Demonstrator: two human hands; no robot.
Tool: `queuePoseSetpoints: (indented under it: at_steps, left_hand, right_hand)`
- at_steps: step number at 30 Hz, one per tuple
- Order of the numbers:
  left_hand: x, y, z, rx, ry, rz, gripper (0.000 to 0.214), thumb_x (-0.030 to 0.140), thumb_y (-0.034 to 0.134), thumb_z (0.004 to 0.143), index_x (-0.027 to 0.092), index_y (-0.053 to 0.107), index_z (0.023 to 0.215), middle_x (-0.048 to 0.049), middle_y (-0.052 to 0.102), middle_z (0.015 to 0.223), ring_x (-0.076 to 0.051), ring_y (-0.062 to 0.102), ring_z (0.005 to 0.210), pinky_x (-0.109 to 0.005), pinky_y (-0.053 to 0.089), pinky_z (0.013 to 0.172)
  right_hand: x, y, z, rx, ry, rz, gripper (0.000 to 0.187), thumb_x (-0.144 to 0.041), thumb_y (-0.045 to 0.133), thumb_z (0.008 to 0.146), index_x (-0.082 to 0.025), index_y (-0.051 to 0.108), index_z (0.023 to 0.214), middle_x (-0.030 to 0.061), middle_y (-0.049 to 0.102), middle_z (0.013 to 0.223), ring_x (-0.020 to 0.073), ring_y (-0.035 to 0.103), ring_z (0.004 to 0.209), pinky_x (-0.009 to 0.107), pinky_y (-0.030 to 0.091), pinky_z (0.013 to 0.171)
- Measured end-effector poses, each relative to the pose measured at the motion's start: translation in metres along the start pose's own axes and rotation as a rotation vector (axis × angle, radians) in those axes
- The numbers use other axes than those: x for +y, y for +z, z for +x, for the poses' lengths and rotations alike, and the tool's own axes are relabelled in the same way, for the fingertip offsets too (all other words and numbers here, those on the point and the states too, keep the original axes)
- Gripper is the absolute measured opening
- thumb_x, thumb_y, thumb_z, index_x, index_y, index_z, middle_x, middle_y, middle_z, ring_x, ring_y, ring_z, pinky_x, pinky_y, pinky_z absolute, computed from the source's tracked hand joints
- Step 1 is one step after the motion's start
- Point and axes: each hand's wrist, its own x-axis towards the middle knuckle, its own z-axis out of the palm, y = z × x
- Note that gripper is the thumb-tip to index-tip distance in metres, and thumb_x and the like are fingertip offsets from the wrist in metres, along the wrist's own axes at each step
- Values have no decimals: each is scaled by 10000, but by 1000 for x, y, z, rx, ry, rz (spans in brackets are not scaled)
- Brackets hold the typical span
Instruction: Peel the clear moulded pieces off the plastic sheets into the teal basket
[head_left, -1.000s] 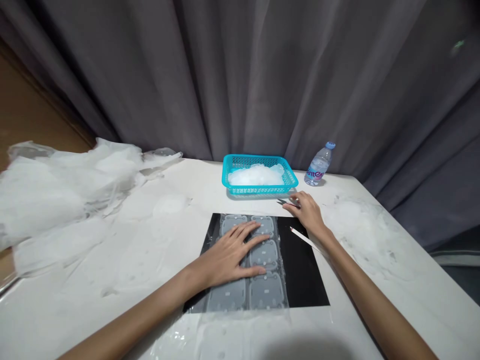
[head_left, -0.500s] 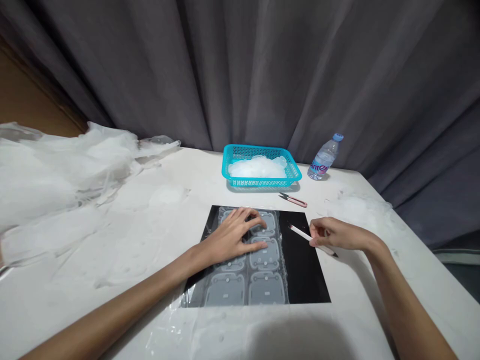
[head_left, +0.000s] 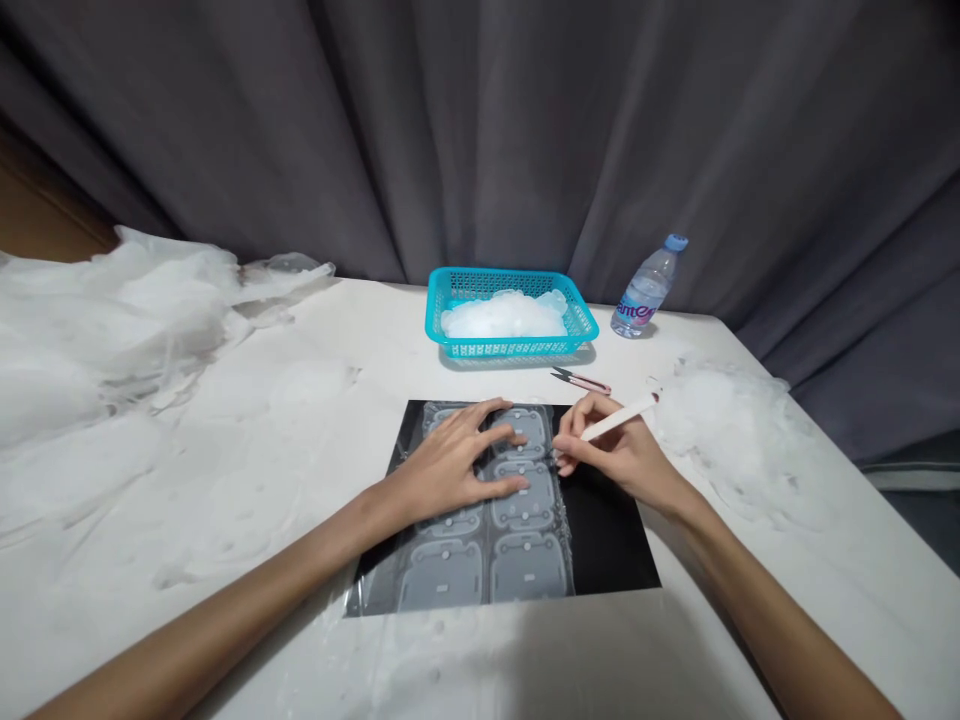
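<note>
A translucent moulded sheet (head_left: 525,572), with rounded square panels in two columns, lies on a black mat (head_left: 611,540). My left hand (head_left: 465,455) rests flat on its upper part, fingers spread and covering several panels. In my right hand (head_left: 600,445) is a slim white pen-like tool (head_left: 619,417), gripped like a pen with its rear end pointing up and right. That hand is at the sheet's right edge, near the upper panels. Fingers hide the tool's working tip, so I cannot tell its exact kind.
Behind the mat stands a turquoise basket (head_left: 512,348) holding a pile of translucent white pieces (head_left: 502,316). Small thread snips (head_left: 581,381) lie before it. A water bottle (head_left: 646,290) is at the back right. Clear film heaps (head_left: 112,320) cover the left; scraps (head_left: 735,430) lie right.
My right hand has moved left from beside the mat to the sheet's right edge, turning the white tool round into a pen grip. My left hand stays on the sheet. The view has shifted slightly.
</note>
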Motion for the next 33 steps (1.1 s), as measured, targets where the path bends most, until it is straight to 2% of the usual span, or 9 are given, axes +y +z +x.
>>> queuePoseSetpoints:
  at_steps: [2,4,6,9,12,17,21,25,33]
  left_hand:
    - [1,1,0,5,-2,13,577,670,641,927,257,672,1329,-139,426,1615,-408,447,1461,-607,390,1182]
    - [2,1,0,10,1,9,600,678,647,918,250,664,1338,-142,422,1624,-408,432,1475,-606,385,1190]
    - [3,1,1,13,9,2,612,684,649,914,240,662,1336,-141,431,1622,-403,423,1485,-598,381,1199]
    - [3,0,2,7,21,3,613,679,648,919,217,668,1323,-150,449,1608,-393,412,1496,-578,381,1205]
    - [-1,2,3,9,31,2,624,693,660,902,218,677,1306,-148,462,1593,-391,409,1497,-588,350,1224]
    - [-6,7,5,32,30,2,656,756,657,863,250,693,1278,-115,480,1571,-377,416,1494,-611,202,1290]
    - [-5,7,4,32,17,-15,669,777,640,858,258,694,1276,-107,477,1572,-379,432,1479,-619,217,1284]
    - [-5,8,4,40,20,1,665,775,633,864,260,685,1281,-106,469,1577,-380,417,1484,-629,229,1276]
    - [-4,8,4,48,23,6,650,753,645,866,245,680,1270,-118,480,1568,-387,418,1481,-626,256,1266]
  right_hand:
    - [3,2,-3,-26,12,-106,284,-458,718,947,-224,560,914,-4,655,922,125,704,641,270,598,623]
    - [2,2,-5,-50,-9,-238,223,-446,668,983,-227,626,993,26,672,1032,124,704,656,275,583,633]
    - [-1,2,-6,-67,-72,-372,174,-401,635,1009,-242,686,1056,48,689,1109,154,726,772,309,585,747]
    - [-3,3,-6,-95,-158,-497,156,-357,629,1017,-253,742,1049,57,726,1083,210,714,965,349,552,878]
    - [0,4,-6,-153,-173,-480,152,-363,648,1007,-244,744,1007,56,734,1051,219,700,978,353,550,866]
    - [8,8,-8,-129,-176,-468,139,-348,623,1022,-237,704,1047,46,711,1029,197,693,951,339,563,867]
    - [6,8,-8,-159,-200,-518,120,-316,612,1032,-233,692,998,50,710,1030,203,683,979,348,542,899]
    - [1,8,-7,-195,-200,-558,131,-317,583,1052,-239,687,1032,52,715,1059,209,681,1027,355,525,942]
    - [1,13,-5,-188,-214,-581,141,-316,565,1063,-235,678,1043,57,710,1060,218,678,1074,359,524,963]
